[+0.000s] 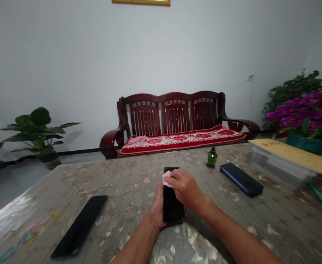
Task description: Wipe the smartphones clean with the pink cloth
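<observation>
A black smartphone (172, 205) is held upright in front of me, just over the table. My left hand (157, 208) grips it from behind and along its left side, thumb on the edge. In my right hand (185, 186) a small pink cloth (167, 179) is pinched and pressed on the upper part of the phone's dark screen. Part of the cloth is hidden under the fingers. To the left, a second phone (81, 226) lies face up on the table. On the right lie dark phones (241, 179) that look stacked, behind them a small green bottle (212, 158) with a black cap.
The table (128, 183) has a patterned cover. Coloured hair ties (29, 237) lie at left. A clear plastic box (279, 167) with a yellow sheet (298, 154) on top stands right, near purple flowers (306, 113). Beyond are a wooden bench (174, 113) and a potted plant (41, 135).
</observation>
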`<move>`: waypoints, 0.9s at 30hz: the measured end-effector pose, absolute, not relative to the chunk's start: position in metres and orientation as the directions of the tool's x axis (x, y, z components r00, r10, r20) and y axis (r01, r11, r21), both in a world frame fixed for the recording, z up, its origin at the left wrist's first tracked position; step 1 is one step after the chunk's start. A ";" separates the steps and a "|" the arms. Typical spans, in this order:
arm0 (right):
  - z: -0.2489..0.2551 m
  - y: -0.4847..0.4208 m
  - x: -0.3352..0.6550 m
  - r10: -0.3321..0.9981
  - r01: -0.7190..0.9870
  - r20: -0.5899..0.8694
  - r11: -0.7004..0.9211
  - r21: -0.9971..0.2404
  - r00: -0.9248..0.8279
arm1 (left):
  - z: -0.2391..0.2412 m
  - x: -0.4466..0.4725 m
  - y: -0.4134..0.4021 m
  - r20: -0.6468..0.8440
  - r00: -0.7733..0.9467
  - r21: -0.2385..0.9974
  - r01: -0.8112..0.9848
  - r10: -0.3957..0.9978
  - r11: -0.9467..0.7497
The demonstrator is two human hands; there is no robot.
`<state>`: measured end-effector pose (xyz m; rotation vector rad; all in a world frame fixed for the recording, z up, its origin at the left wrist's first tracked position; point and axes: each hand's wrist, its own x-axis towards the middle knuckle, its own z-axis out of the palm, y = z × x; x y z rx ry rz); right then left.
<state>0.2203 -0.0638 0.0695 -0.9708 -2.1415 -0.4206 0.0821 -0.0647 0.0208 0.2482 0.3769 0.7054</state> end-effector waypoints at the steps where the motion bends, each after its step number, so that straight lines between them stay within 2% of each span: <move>1: 0.071 -0.062 0.223 0.519 0.770 0.752 0.637 -0.025 -0.405 | 0.018 0.081 -0.064 -0.229 0.711 0.367 -0.569 0.664 0.736; 5: 0.075 -0.056 0.232 0.528 0.797 0.788 0.599 -0.082 -0.316 | 0.007 0.080 -0.063 -0.170 0.726 0.414 -0.561 0.666 0.717; 11: 0.070 -0.061 0.227 0.434 0.680 0.749 0.732 0.031 -0.501 | 0.005 0.076 -0.064 -0.168 0.706 0.419 -0.581 0.688 0.698; 16: 0.077 -0.057 0.237 0.438 0.732 0.818 0.681 -0.031 -0.373 | 0.005 0.075 -0.065 -0.069 0.650 0.593 -0.583 0.757 0.555; 20: 0.081 -0.062 0.235 0.367 0.640 0.795 0.767 0.034 -0.483 | 0.021 0.081 -0.070 -0.061 0.558 0.742 -0.529 0.827 0.412; 23: 0.084 -0.067 0.230 0.317 0.595 0.767 0.797 0.104 -0.558 | 0.037 0.085 -0.073 -0.027 0.496 0.795 -0.516 0.868 0.319; 27: 0.092 -0.067 0.234 0.299 0.596 0.770 0.793 0.128 -0.563 | 0.043 0.087 -0.074 0.017 0.467 0.867 -0.448 0.884 0.220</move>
